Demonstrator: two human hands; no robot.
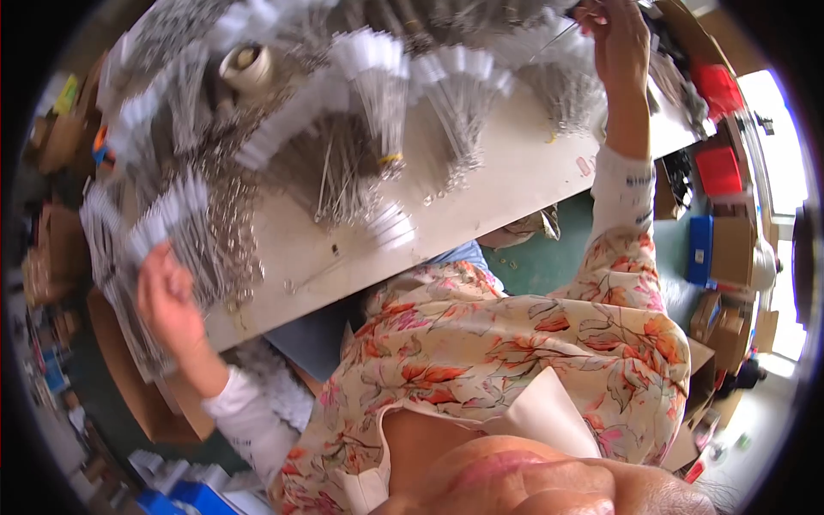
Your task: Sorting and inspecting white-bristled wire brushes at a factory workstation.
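Observation:
My left hand is at the table's left, its fingers curled together beside a row of thin wire-handled brushes with white bristle ends. Blur hides whether anything sits between those fingers. At the far right, my right hand reaches over the table with its fingers pinched. A thin wire sticks out from them toward the left, above a fanned bundle of brushes. More fanned bundles lie between the hands, including one tied with a yellow band. A few single brushes lie near the front edge.
The pale table slants across the view. A white cone-shaped spool stands among the bundles. Below the left edge is an open cardboard box. Red bins, a blue bin and cartons line the right side.

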